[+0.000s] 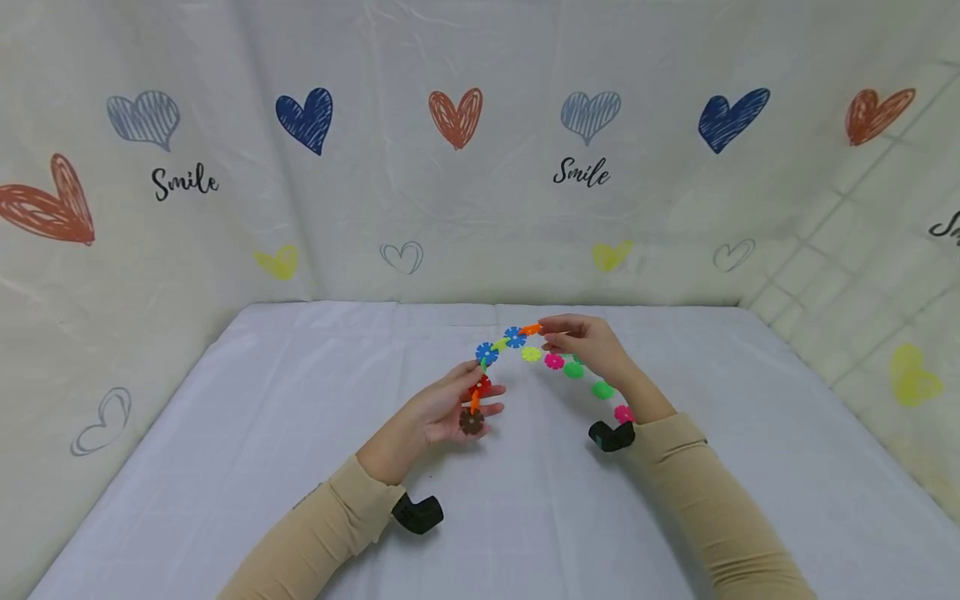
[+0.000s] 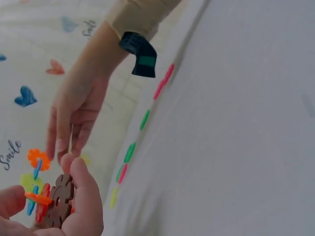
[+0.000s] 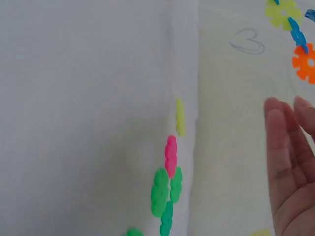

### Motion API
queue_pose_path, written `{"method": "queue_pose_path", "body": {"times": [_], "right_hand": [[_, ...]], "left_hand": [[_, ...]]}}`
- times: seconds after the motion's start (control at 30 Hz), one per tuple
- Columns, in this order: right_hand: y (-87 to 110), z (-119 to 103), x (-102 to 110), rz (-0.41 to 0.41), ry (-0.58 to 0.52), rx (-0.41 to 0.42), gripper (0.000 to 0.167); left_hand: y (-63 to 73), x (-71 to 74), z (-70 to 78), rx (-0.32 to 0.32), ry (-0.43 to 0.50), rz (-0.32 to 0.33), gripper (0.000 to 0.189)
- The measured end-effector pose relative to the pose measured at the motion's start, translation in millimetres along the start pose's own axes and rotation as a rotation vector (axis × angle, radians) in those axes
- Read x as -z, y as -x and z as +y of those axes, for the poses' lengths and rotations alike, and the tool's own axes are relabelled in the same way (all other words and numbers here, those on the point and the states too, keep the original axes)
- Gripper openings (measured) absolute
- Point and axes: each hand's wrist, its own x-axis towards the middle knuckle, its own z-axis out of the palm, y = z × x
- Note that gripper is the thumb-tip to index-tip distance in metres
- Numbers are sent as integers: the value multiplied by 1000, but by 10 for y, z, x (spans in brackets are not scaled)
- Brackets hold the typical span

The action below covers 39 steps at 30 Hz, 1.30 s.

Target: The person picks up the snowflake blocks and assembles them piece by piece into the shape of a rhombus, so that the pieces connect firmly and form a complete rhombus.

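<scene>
Left hand (image 1: pixel 453 404) pinches a chain of flower-shaped discs (image 1: pixel 501 343) between thumb and fingers, near its red disc (image 1: pixel 484 383). Chain is raised over the table (image 1: pixel 510 533), curving up and rightward: brown disc (image 1: pixel 471 422) at the lower end, 2 blue discs higher up, orange end disc (image 1: pixel 531 330) uppermost. Right hand (image 1: pixel 588 343) just beside that orange disc, fingers extended and nearly straight, thumb near them; right wrist view shows a gap to the disc, nothing held. Loose discs (image 1: pixel 602 390) in yellow, pink and green lie on the white cloth, trailing below the right hand and forearm. Black device on each wrist.
</scene>
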Motion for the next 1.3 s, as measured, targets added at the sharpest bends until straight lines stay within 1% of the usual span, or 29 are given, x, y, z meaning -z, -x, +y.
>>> {"method": "queue_pose_path", "body": {"times": [0.07,0.13,0.23,0.37,0.47,0.53,0.63,0.8,0.9,0.97,1.07,1.17,1.23,1.3], "right_hand": [[18,30,101,-35,89,-43,37],[56,64,207,-87,186,-85,37],[138,108,339,-166,288,-124,34],[250,138,464,-211,411,-145,29],[305,158,525,-234,502,-182,23],[328,181,546,-260,540,-211,21],[348,236,558,-283,536,-258,21],[361,303,560,-261,496,-286,27],[365,311,569,-255,487,-285,30],[368,311,574,-254,478,-284,29],[357,328,567,-242,427,-274,25],[344,295,516,-218,375,-236,18],[341,238,450,-188,351,-182,14],[338,153,355,-146,309,-116,12]], "left_hand": [[5,4,1,-5,6,15,56],[10,7,1,-10,0,23,56],[17,11,4,-14,-10,32,53],[13,19,12,-15,0,57,52],[10,17,26,-12,15,96,51],[11,12,37,-8,30,123,50],[10,1,48,-2,50,154,48],[8,-18,52,-4,58,169,47],[12,-37,61,-9,64,166,47],[14,-47,70,-14,88,176,46],[9,-55,86,-22,137,217,44],[0,-50,80,-39,154,253,42],[3,-57,72,-50,141,261,42],[8,-67,61,-58,129,255,42]]}}
